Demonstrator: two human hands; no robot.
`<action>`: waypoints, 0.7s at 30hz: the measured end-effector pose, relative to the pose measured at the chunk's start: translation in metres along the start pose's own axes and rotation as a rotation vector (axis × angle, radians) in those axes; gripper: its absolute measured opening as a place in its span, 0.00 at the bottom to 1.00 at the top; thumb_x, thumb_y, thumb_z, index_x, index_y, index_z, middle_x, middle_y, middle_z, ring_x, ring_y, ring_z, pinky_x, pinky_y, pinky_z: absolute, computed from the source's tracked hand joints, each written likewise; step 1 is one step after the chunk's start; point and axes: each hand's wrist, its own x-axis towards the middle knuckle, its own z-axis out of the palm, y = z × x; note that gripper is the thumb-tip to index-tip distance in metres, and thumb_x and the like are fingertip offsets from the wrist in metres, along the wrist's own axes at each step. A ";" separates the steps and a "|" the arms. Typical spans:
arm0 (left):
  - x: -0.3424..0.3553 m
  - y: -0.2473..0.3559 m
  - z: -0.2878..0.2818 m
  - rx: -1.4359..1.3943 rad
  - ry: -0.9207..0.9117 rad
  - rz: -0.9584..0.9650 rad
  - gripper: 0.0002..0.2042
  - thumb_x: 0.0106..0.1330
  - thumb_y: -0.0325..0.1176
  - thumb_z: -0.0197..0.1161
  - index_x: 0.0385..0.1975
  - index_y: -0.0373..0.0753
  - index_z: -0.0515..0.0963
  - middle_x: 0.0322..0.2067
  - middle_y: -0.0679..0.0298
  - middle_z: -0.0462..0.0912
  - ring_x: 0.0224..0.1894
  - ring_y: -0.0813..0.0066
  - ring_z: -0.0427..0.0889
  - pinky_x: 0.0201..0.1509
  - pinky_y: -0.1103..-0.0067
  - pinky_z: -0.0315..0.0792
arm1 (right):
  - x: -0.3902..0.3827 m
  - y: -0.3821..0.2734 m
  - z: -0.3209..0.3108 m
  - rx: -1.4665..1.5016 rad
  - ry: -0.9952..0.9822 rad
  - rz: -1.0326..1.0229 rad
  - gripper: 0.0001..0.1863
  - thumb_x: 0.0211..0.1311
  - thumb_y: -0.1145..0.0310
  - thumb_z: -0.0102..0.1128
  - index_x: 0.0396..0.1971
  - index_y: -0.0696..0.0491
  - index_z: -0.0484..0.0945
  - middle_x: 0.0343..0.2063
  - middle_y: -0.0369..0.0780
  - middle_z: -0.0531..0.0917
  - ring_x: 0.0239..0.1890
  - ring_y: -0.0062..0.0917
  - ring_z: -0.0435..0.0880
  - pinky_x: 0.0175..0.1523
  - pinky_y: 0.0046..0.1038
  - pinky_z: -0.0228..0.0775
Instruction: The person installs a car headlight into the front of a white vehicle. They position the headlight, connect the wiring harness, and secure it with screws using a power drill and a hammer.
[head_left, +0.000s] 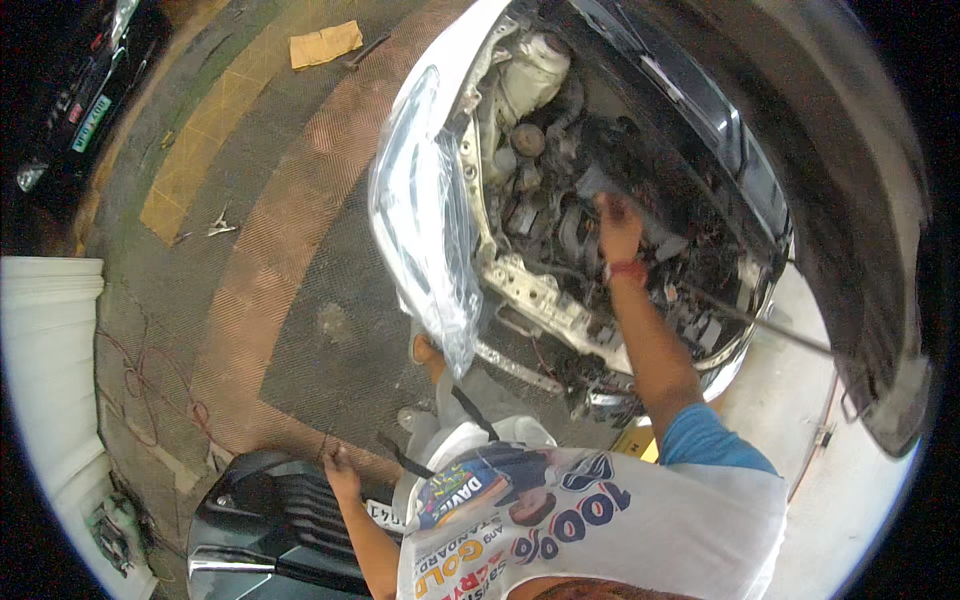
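My right hand (619, 230), with a red band at the wrist, reaches into the engine bay (540, 205) of a car whose hood is up. Its fingers are curled beside a dark grey part (597, 183); what they grip, if anything, I cannot make out. Low on the left, my left hand (341, 468) hangs over a dark bumper with a slatted grille (290, 510). Those fingers are closed around something thin and dark, too small to name. A headlight (415, 165) covered in clear plastic film faces the floor on the left.
The raised hood (840, 120) arches over the right side, with a thin rod (770, 325) below it. On the floor lie brown cardboard (326, 45), a long dark tool (368, 51), a small metal piece (220, 223) and a red hose (135, 380). Another car (85, 110) stands upper left.
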 end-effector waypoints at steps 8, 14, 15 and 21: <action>-0.014 -0.027 0.067 0.207 -0.163 -0.183 0.28 0.72 0.47 0.63 0.59 0.27 0.72 0.55 0.42 0.78 0.57 0.48 0.78 0.63 0.66 0.70 | 0.362 -0.006 0.057 -0.536 0.292 -0.378 0.19 0.71 0.53 0.56 0.42 0.52 0.86 0.42 0.48 0.88 0.48 0.49 0.86 0.54 0.45 0.76; -0.017 -0.031 0.059 0.038 -0.100 -0.388 0.19 0.73 0.43 0.64 0.47 0.30 0.73 0.40 0.53 0.80 0.45 0.60 0.78 0.56 0.69 0.70 | 0.496 0.003 0.098 -1.067 0.117 -0.417 0.19 0.71 0.51 0.52 0.47 0.46 0.86 0.50 0.45 0.86 0.55 0.43 0.84 0.61 0.45 0.75; -0.016 -0.024 0.055 0.084 -0.029 -0.363 0.19 0.73 0.42 0.64 0.47 0.30 0.72 0.39 0.53 0.80 0.45 0.61 0.78 0.55 0.70 0.71 | 0.501 0.005 0.105 -1.094 0.070 -0.346 0.19 0.71 0.52 0.52 0.49 0.46 0.86 0.52 0.45 0.85 0.56 0.42 0.83 0.62 0.45 0.74; 0.017 0.034 0.054 0.147 -0.053 -0.367 0.22 0.75 0.41 0.62 0.55 0.26 0.70 0.43 0.51 0.81 0.47 0.61 0.80 0.54 0.70 0.71 | 0.554 0.039 0.104 -0.915 -0.083 -0.275 0.22 0.67 0.49 0.58 0.54 0.43 0.85 0.56 0.44 0.84 0.58 0.39 0.83 0.63 0.42 0.73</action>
